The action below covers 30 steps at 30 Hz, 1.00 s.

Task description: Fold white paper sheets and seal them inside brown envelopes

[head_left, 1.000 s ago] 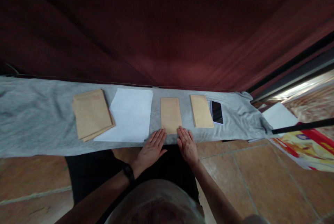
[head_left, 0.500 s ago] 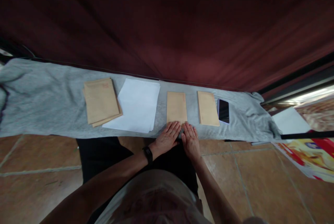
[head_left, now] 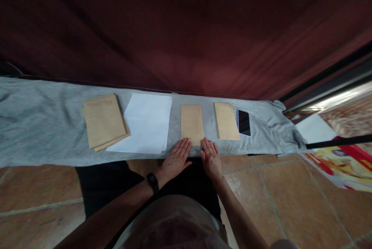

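Note:
In the head view a brown paper envelope (head_left: 192,123) lies lengthwise before me on the grey cloth, with small red print at its upper right. My left hand (head_left: 176,159) rests flat, fingers stretched out, its tips on the envelope's lower left corner. On the other side, my right hand (head_left: 211,160) lies with fingers extended at the lower right corner. Neither hand grasps anything. A smaller pile of brown envelopes (head_left: 227,121) lies to the right. Left of the middle envelope are white paper sheets (head_left: 147,123), partly under a stack of larger brown envelopes (head_left: 104,121).
A dark-screened phone (head_left: 243,122) lies right of the smaller pile. The grey cloth (head_left: 55,125) covers a long narrow surface against a dark red curtain-like backdrop (head_left: 186,47). A colourful printed box or bag (head_left: 343,165) and a white sheet (head_left: 315,128) are at far right.
My hands have moved apart: the left has slid left across the envelope's lower edge, uncovering its bottom middle. The whole view has shifted slightly.

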### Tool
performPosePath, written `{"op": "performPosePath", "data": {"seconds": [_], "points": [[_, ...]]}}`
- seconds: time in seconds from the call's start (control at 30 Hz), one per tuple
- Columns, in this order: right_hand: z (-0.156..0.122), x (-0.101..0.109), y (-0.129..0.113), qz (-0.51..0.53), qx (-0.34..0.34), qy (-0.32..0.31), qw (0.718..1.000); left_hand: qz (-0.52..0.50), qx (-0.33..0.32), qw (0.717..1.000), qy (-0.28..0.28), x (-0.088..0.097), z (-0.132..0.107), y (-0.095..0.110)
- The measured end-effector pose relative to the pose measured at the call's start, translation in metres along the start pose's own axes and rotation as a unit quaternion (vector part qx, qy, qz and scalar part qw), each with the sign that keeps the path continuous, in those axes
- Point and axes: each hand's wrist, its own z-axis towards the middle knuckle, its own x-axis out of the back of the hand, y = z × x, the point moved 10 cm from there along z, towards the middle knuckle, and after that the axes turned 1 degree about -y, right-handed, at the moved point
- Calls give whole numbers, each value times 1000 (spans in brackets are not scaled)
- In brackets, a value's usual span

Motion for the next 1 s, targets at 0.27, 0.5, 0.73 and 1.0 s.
{"op": "performPosePath", "data": {"seconds": [0.27,0.5,0.73,1.0], "points": [[-4,4,10,2,-31,32,999,19,30,999,11,8,-12,-10],[14,10,29,55,-125,82,987,13,45,998,49,18,-4,-11],[24,-9,56,371,-243,92,892,19,69,996,56,30,16,-12],[29,-1,28,508,-259,125,812,24,120,992,-23,42,43,-13]]}}
